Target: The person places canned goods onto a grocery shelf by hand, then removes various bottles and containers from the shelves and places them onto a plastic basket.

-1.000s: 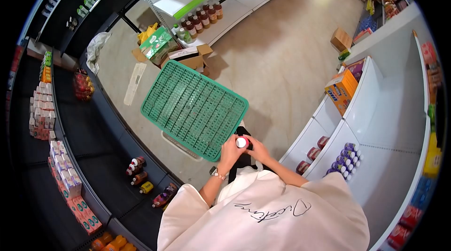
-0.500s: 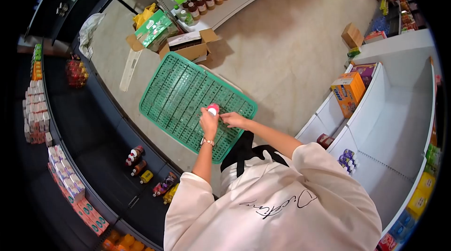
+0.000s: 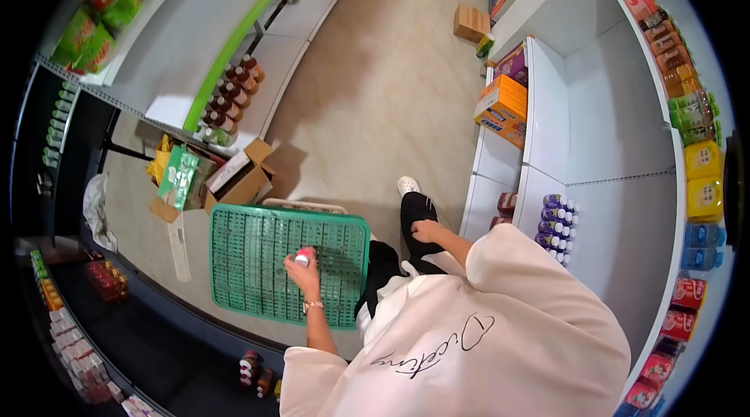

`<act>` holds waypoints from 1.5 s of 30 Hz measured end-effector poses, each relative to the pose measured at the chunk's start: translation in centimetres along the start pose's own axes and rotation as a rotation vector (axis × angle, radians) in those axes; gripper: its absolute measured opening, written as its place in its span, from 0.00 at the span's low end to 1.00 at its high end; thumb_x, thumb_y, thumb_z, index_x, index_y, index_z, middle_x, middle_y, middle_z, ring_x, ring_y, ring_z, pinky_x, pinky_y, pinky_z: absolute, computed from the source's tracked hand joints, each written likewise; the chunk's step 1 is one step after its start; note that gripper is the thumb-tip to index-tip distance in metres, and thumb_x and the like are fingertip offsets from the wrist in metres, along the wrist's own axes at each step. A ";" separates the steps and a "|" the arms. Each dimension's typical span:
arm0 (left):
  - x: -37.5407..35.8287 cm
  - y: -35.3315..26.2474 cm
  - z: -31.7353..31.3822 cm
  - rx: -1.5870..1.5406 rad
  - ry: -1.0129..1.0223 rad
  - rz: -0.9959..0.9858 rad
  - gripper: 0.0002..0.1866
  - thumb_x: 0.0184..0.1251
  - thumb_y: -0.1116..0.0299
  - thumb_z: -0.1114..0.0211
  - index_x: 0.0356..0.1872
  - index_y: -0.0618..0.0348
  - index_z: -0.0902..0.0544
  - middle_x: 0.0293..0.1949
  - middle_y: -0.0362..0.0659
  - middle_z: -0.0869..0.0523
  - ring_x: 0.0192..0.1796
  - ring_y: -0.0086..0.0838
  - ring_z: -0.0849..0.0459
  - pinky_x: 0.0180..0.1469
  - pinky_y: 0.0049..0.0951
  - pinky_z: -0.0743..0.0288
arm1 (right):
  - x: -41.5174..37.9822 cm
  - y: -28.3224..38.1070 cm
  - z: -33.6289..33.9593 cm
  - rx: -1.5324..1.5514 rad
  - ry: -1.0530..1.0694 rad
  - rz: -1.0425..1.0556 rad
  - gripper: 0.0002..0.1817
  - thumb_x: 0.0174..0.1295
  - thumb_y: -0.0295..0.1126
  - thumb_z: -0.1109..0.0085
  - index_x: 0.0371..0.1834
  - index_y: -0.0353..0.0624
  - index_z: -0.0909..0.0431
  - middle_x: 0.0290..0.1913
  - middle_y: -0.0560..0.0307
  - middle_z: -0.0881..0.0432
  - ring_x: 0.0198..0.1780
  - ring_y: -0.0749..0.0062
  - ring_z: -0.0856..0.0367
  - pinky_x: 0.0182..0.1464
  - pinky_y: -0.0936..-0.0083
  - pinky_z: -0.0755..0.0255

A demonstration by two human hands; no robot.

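Observation:
My left hand (image 3: 305,279) is closed round a small pink bottle with a white cap (image 3: 303,258). It holds the bottle above a green plastic crate (image 3: 226,261), whose slatted face is turned up. My right hand (image 3: 426,231) is at my black trouser leg (image 3: 412,214), right of the crate, with nothing visible in it. Its fingers look loosely bent against the cloth.
White shelving (image 3: 617,120) stands on the right, with purple-labelled bottles (image 3: 553,226) and an orange box (image 3: 504,108). An open carton (image 3: 242,183) lies beyond the crate. Brown-red bottles (image 3: 230,97) line the left shelf. Dark shelving (image 3: 180,331) runs along the lower left.
My view has turned to the right. My right hand has left the pink bottle and moved over to my leg. The left hand still holds the bottle over the crate.

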State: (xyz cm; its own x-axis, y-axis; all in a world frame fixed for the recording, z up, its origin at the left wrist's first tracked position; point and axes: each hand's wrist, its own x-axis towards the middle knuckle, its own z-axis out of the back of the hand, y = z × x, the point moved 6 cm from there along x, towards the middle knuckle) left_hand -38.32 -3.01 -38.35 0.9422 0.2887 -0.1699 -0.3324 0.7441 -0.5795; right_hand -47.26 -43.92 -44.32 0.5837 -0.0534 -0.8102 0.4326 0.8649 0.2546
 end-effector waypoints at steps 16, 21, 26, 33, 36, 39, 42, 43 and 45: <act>-2.5 -17.3 -16.5 -0.333 0.622 -0.083 0.30 0.62 0.66 0.36 0.64 0.61 0.34 0.49 0.54 0.18 0.49 0.43 0.18 0.53 0.40 0.25 | 6.4 -6.9 12.1 0.360 -0.019 0.126 0.19 0.58 0.42 0.42 0.49 0.46 0.18 0.44 0.49 0.14 0.47 0.60 0.16 0.51 0.64 0.24; 3.5 -15.8 -26.6 0.189 0.976 -0.257 0.26 0.58 0.54 0.34 0.54 0.59 0.21 0.45 0.54 0.14 0.48 0.45 0.15 0.53 0.39 0.23 | 9.0 -12.9 20.6 0.794 -0.186 0.075 0.20 0.60 0.42 0.42 0.51 0.43 0.20 0.40 0.52 0.15 0.40 0.66 0.17 0.40 0.65 0.20; 10.6 -23.0 -27.9 0.115 0.737 -0.117 0.23 0.59 0.55 0.38 0.51 0.59 0.18 0.47 0.57 0.15 0.53 0.49 0.18 0.58 0.40 0.26 | 14.3 -25.3 24.6 0.737 -0.352 -0.078 0.20 0.61 0.42 0.42 0.50 0.38 0.20 0.43 0.48 0.16 0.40 0.60 0.16 0.34 0.63 0.19; 15.2 -31.7 -30.8 -0.296 0.735 -0.011 0.21 0.61 0.59 0.37 0.52 0.61 0.20 0.34 0.50 0.13 0.34 0.32 0.13 0.41 0.31 0.21 | 16.7 -30.7 23.1 0.668 -0.180 -0.244 0.16 0.56 0.39 0.44 0.42 0.42 0.15 0.32 0.51 0.13 0.24 0.62 0.17 0.32 0.67 0.21; 16.9 -30.8 -30.7 -0.223 0.682 -0.039 0.20 0.61 0.60 0.39 0.51 0.60 0.19 0.36 0.53 0.13 0.40 0.40 0.13 0.47 0.34 0.22 | 18.2 -26.9 23.9 0.589 -0.069 -0.206 0.18 0.58 0.41 0.43 0.45 0.45 0.14 0.37 0.55 0.13 0.34 0.62 0.16 0.34 0.64 0.21; 19.1 -27.6 -31.0 -0.028 0.605 0.002 0.19 0.60 0.60 0.40 0.49 0.60 0.18 0.40 0.57 0.13 0.47 0.47 0.15 0.52 0.36 0.24 | 21.4 -24.2 29.2 0.506 0.022 -0.176 0.18 0.59 0.43 0.43 0.48 0.46 0.16 0.41 0.57 0.13 0.39 0.63 0.16 0.36 0.64 0.21; 22.0 -24.4 -31.5 -0.077 0.634 0.134 0.19 0.61 0.58 0.41 0.48 0.59 0.17 0.40 0.51 0.12 0.41 0.40 0.14 0.45 0.37 0.22 | 24.8 -23.3 33.9 0.588 -0.005 -0.215 0.19 0.59 0.43 0.44 0.51 0.47 0.18 0.41 0.56 0.13 0.39 0.66 0.17 0.36 0.66 0.22; 23.1 -23.8 -31.7 -0.101 0.711 0.149 0.19 0.62 0.58 0.41 0.47 0.58 0.17 0.40 0.49 0.12 0.40 0.38 0.14 0.42 0.37 0.22 | 26.6 -22.9 36.1 0.641 -0.038 -0.220 0.20 0.60 0.43 0.44 0.52 0.47 0.19 0.41 0.56 0.13 0.39 0.67 0.17 0.37 0.67 0.22; 26.5 -24.9 -31.9 -0.353 0.693 0.659 0.17 0.63 0.57 0.42 0.45 0.58 0.16 0.38 0.43 0.13 0.35 0.30 0.16 0.33 0.34 0.24 | 28.8 -21.3 40.8 0.656 -0.039 -0.225 0.20 0.60 0.43 0.45 0.52 0.47 0.20 0.40 0.56 0.13 0.38 0.68 0.17 0.37 0.68 0.23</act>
State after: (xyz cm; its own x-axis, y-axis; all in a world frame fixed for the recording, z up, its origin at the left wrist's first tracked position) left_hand -3.73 -33.06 -53.85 0.4292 0.0811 -0.8996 -0.8684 0.3108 -0.3863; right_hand -11.61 -84.22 -51.53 0.4497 -0.2245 -0.8645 0.8651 0.3505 0.3590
